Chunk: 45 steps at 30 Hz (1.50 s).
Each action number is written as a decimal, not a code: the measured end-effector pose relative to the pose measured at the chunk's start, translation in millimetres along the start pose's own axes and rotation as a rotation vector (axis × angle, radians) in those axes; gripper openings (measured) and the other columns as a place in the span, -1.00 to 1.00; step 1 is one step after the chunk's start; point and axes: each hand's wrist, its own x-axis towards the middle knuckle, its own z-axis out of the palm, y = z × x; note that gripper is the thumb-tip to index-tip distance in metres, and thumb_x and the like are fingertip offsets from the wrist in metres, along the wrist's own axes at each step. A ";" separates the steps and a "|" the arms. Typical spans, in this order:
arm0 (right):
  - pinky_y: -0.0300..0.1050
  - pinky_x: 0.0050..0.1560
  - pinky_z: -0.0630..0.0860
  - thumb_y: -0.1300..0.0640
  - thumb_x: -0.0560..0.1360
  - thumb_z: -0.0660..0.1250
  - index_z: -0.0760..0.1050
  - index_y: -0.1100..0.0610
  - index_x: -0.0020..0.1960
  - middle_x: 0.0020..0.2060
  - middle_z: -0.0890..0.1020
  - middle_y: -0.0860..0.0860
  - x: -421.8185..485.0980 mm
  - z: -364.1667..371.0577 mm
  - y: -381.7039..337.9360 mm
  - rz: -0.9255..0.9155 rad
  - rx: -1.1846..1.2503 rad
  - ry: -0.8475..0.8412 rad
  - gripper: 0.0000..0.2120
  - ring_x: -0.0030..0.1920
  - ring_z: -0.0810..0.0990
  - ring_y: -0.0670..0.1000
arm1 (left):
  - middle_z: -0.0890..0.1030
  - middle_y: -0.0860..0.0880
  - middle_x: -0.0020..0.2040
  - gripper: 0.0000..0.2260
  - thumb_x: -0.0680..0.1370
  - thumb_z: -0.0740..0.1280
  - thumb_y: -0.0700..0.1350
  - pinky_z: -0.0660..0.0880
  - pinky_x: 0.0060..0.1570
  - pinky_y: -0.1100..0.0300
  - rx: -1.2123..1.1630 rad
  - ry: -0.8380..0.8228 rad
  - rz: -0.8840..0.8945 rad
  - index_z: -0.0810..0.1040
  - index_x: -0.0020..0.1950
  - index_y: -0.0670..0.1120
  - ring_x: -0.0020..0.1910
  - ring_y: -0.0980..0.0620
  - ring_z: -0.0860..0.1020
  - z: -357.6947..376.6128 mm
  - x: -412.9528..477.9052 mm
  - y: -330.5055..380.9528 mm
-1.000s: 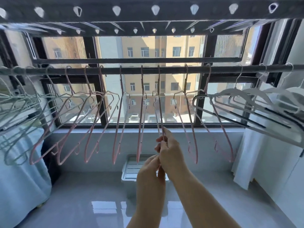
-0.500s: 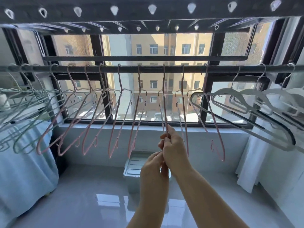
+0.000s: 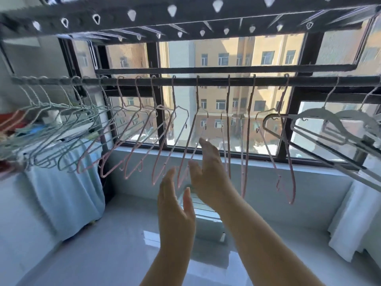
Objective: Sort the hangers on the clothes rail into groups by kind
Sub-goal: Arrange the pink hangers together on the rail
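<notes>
A dark clothes rail (image 3: 206, 81) runs across the window. At its left hang several thin pale green hangers (image 3: 51, 129), bunched together. Several pink wire hangers (image 3: 165, 145) fill the middle, spread apart. Thick grey-white hangers (image 3: 321, 129) hang at the right, with a black-edged one among them. My left hand (image 3: 175, 205) is raised below the pink hangers, fingers apart and empty. My right hand (image 3: 208, 174) is open just beside a pink hanger in the middle, its fingertips close to the wire; I cannot tell if they touch.
An upper drying rack (image 3: 185, 15) with clip holes spans overhead. A table draped in light blue cloth (image 3: 68, 195) stands at the left with clutter on it. A clear plastic box (image 3: 206, 205) sits on the glossy floor under the sill. White curtain (image 3: 354, 223) hangs at the right.
Both hands have let go of the pink hanger they pinched and have opened. The view has turned left, and the pink hangers now swing.
</notes>
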 end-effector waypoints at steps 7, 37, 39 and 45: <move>-0.17 -0.15 0.43 0.27 0.57 0.09 0.14 0.24 0.40 -0.04 0.48 0.09 45.7 37.4 2.8 0.328 0.288 -0.064 -0.59 -0.14 0.44 -0.05 | 0.65 -0.05 0.00 -0.74 0.48 0.33 -0.21 0.43 -0.08 0.50 -0.006 -0.270 -0.163 0.52 0.17 -0.14 -0.04 0.13 0.61 -2.5 10.7 -29.7; -0.04 0.42 0.24 0.12 0.55 0.21 0.18 0.07 0.44 0.39 0.32 0.00 47.8 63.3 -28.3 0.026 0.043 0.214 -0.52 0.38 0.30 -0.01 | 0.47 0.07 0.07 -0.63 0.45 0.37 -0.16 0.43 0.04 0.38 -0.143 -0.099 0.067 0.42 0.24 -0.10 -0.01 0.20 0.48 -33.3 57.3 -81.8; 0.03 0.39 0.30 0.12 0.56 0.19 0.17 0.10 0.44 0.40 0.33 0.04 57.5 72.5 -33.5 0.107 0.058 0.114 -0.52 0.37 0.34 0.04 | 0.55 0.04 0.05 -0.67 0.44 0.35 -0.17 0.45 0.05 0.42 -0.188 -0.168 0.027 0.48 0.20 -0.14 -0.04 0.19 0.54 -33.5 63.9 -86.8; -0.04 0.04 0.53 0.29 0.58 0.11 0.24 0.22 0.37 -0.04 0.50 0.03 71.7 98.5 -33.5 0.356 0.432 0.009 -0.64 -0.08 0.55 0.03 | 0.63 0.12 -0.10 -0.76 0.46 0.34 -0.17 0.53 -0.01 0.34 -0.325 -0.291 -0.126 0.57 0.12 -0.09 -0.12 0.23 0.61 -36.2 72.6 -99.8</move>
